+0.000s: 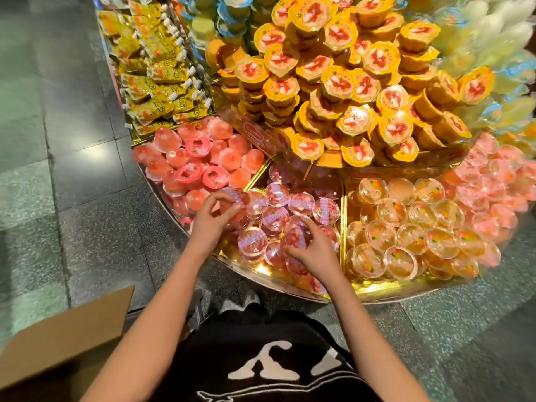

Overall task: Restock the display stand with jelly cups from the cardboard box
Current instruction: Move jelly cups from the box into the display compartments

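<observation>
The person's left hand [214, 219] curls its fingers round a clear plastic jelly cup with a purple-printed lid [236, 200]. The cup is tipped on its side at the left edge of the middle compartment of the round, gold-lined display stand [261, 281]. The right hand [314, 246] grips a second purple-lidded cup [294, 235] over the same heap, to the right of the first. The brown cardboard box [66, 335] lies low at the person's left, well apart from the stand. The left hand is nearer to it, so the next reach for stock, back and leftward, probably falls to that hand.
</observation>
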`<action>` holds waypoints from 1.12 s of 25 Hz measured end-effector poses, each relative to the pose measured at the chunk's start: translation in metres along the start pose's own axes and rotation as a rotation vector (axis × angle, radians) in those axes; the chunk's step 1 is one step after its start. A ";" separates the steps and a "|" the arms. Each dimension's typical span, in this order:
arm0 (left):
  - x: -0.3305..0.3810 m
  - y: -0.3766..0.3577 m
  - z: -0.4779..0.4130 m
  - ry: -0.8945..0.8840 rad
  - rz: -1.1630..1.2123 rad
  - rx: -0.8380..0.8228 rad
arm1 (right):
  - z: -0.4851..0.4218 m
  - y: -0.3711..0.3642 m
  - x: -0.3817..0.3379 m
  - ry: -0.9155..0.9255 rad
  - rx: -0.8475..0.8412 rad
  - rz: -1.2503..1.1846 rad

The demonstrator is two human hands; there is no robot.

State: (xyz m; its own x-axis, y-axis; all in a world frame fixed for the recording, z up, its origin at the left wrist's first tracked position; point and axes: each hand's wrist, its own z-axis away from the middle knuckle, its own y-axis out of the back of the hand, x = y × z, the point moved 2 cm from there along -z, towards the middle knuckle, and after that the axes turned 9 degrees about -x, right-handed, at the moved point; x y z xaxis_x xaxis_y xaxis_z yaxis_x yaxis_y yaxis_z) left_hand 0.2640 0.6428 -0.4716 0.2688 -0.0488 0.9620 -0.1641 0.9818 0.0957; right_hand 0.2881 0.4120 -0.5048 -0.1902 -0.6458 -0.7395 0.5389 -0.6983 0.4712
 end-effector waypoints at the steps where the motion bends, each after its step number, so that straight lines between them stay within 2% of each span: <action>1: -0.001 0.002 0.002 0.006 0.010 0.012 | -0.004 -0.014 0.006 -0.001 -0.017 0.086; 6: -0.002 0.015 0.012 0.070 0.081 0.057 | -0.016 -0.061 0.030 0.048 -0.046 0.539; 13: -0.009 0.025 0.013 0.107 0.022 0.076 | -0.033 -0.072 0.031 0.088 -0.038 0.726; 20: -0.013 0.016 0.008 0.171 -0.201 -0.060 | -0.034 -0.072 0.037 0.104 -0.018 0.705; 24: -0.009 0.006 0.005 0.164 -0.287 -0.145 | -0.031 -0.056 0.035 0.108 -0.018 0.547; 28: -0.006 -0.014 -0.002 0.153 -0.398 -0.323 | -0.006 -0.019 0.035 0.085 0.255 0.209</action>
State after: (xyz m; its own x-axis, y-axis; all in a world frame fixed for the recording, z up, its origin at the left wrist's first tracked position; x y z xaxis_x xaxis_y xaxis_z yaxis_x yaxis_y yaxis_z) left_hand 0.2668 0.6301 -0.4797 0.3902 -0.4250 0.8168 0.2724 0.9007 0.3385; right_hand 0.2766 0.4046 -0.5423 -0.0221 -0.7623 -0.6469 0.3342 -0.6155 0.7138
